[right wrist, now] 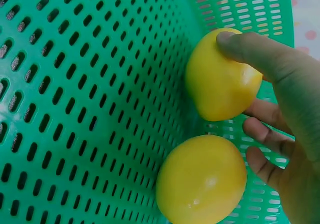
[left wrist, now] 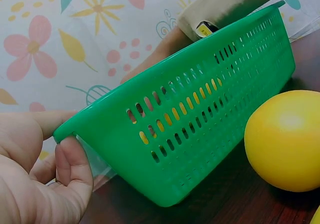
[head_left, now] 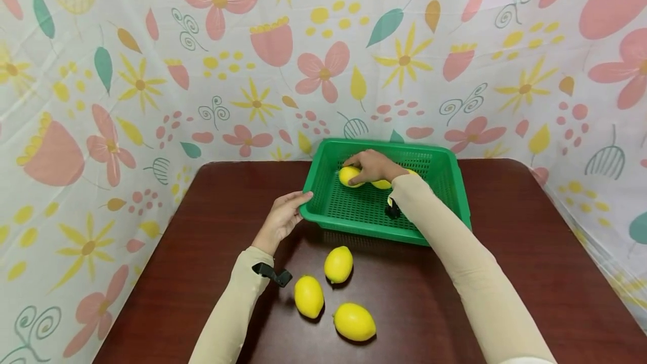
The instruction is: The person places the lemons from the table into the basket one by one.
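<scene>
A green plastic basket (head_left: 349, 204) with slotted walls stands at the back of the table. My left hand (head_left: 280, 219) pinches its left front corner; in the left wrist view the thumb and curled fingers (left wrist: 72, 159) clasp the rim (left wrist: 150, 73). Inside the basket, my right hand (head_left: 371, 166) holds a yellow lemon (head_left: 347, 176) near the back left. The right wrist view has the thumb on top of this lemon (right wrist: 220, 83) and the other fingers behind it. A second lemon (right wrist: 200, 181) lies right beside it on the basket floor, partly hidden by the right hand in the head view.
Three more lemons lie on the dark red-brown table (head_left: 227, 195) before the basket: one nearest it (head_left: 338, 264), one to the left (head_left: 309, 296) and one closest to me (head_left: 355, 322). A flower-patterned curtain (head_left: 323, 72) hangs behind the table and along its sides.
</scene>
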`<state>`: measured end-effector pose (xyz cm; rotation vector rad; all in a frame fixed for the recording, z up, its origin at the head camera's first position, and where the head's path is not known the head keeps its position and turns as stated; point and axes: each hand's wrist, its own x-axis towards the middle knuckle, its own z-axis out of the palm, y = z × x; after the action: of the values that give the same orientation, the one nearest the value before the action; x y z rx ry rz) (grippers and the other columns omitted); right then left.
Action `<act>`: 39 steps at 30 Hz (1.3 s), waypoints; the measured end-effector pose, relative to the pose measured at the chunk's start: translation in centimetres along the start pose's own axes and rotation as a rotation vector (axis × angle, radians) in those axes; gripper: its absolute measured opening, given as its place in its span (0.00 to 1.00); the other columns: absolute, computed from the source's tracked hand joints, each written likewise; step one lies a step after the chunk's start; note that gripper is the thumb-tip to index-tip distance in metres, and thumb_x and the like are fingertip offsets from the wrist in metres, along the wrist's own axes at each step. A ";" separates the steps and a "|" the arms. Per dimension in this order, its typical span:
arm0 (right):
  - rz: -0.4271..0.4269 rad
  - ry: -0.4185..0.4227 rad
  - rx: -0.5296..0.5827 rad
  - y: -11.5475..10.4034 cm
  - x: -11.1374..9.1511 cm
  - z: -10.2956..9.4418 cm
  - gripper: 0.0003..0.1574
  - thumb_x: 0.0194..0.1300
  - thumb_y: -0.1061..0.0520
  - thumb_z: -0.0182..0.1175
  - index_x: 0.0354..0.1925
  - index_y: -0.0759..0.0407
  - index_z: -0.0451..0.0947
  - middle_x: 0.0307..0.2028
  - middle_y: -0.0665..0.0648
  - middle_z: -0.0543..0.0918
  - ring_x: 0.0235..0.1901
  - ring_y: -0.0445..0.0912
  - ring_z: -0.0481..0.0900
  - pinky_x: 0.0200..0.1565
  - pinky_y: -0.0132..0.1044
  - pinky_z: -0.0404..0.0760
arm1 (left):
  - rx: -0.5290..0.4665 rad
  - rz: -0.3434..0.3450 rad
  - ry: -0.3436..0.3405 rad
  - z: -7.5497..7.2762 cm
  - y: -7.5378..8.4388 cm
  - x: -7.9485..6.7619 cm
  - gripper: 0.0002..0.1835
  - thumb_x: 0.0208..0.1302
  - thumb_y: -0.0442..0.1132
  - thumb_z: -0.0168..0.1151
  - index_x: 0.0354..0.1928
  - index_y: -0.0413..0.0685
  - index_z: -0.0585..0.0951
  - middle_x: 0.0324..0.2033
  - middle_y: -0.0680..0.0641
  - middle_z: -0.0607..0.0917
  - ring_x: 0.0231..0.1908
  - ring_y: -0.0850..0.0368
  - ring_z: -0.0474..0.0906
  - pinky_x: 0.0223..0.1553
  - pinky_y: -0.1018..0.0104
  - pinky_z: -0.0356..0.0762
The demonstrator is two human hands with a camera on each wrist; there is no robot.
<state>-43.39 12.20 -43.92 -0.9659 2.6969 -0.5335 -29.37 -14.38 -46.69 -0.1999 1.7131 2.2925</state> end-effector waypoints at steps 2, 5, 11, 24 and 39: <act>0.001 0.006 -0.030 0.1 0.1 0.2 0.37 0.57 0.42 0.69 0.62 0.52 0.74 0.54 0.55 0.80 0.47 0.48 0.79 0.46 0.45 0.78 | -0.002 0.002 -0.004 0.1 -0.1 0.0 0.20 0.61 0.41 0.67 0.53 0.38 0.78 0.36 0.48 0.83 0.33 0.60 0.80 0.38 0.68 0.79; 0.010 0.024 -0.052 0.2 0.1 0.2 0.39 0.56 0.40 0.69 0.63 0.51 0.73 0.53 0.56 0.80 0.48 0.49 0.78 0.47 0.46 0.78 | -0.005 0.004 -0.004 0.3 -0.1 0.0 0.19 0.61 0.40 0.67 0.51 0.38 0.79 0.36 0.48 0.83 0.32 0.60 0.80 0.37 0.69 0.78; -0.008 0.044 -0.057 -0.1 -0.5 -0.2 0.40 0.56 0.40 0.68 0.63 0.55 0.72 0.59 0.58 0.76 0.56 0.54 0.73 0.52 0.51 0.75 | 0.001 0.011 -0.006 0.6 0.0 0.1 0.17 0.61 0.41 0.67 0.49 0.39 0.80 0.36 0.48 0.83 0.31 0.60 0.79 0.36 0.70 0.78; 0.024 0.082 -0.052 -0.2 -1.7 -1.6 0.40 0.55 0.37 0.68 0.62 0.51 0.74 0.63 0.57 0.72 0.63 0.57 0.66 0.59 0.57 0.69 | -0.004 0.006 0.008 0.5 0.0 0.2 0.16 0.60 0.41 0.68 0.47 0.41 0.80 0.30 0.50 0.81 0.26 0.62 0.77 0.33 0.69 0.77; 0.000 0.170 -0.104 -3.5 -5.7 -3.5 0.41 0.54 0.30 0.64 0.60 0.49 0.75 0.57 0.55 0.78 0.57 0.54 0.74 0.56 0.56 0.71 | -0.028 0.004 0.004 0.0 0.0 0.0 0.16 0.59 0.42 0.69 0.46 0.41 0.81 0.34 0.46 0.81 0.28 0.61 0.77 0.35 0.69 0.78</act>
<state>-38.27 14.26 -38.75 -0.9882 2.9017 -0.5015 -29.32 -14.36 -46.70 -0.2074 1.6852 2.3220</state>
